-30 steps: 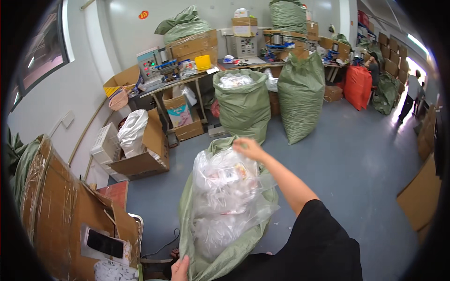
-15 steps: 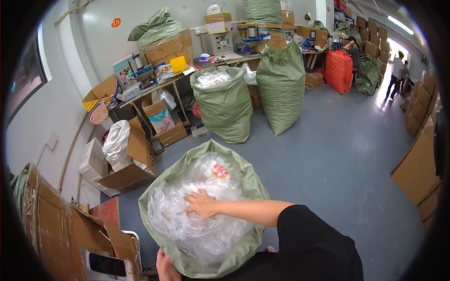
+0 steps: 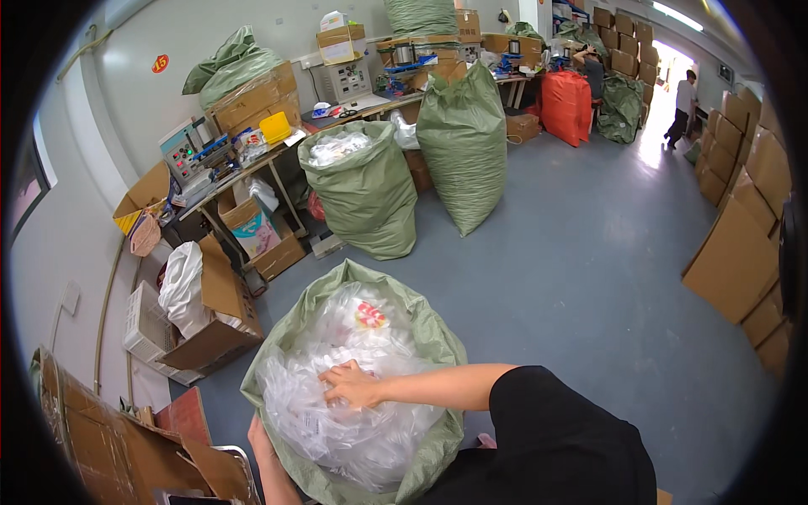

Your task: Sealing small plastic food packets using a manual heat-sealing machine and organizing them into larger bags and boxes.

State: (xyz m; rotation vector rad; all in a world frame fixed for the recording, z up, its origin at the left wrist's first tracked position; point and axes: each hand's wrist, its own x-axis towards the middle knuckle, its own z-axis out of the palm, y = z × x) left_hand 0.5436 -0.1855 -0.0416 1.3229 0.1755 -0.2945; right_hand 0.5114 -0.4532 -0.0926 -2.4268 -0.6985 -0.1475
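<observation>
The right hand (image 3: 352,385), fingers spread and unclosed, lies on clear plastic bags (image 3: 295,379) inside the green sack (image 3: 439,326) before the wearer, apparently holding them down, while the left hand (image 3: 259,436), grip hidden, seemingly braces the sack's outer side.

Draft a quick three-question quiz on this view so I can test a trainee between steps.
1. Which hand lies on the clear plastic bags?
2. True or false: the left hand is inside the open green woven sack holding those bags.
3. Pick one: the white plastic crate is A) left of that sack, B) right of it, C) inside it.

Key:
1. The right hand.
2. False; it is outside, at the sack's left side.
3. A.
</observation>
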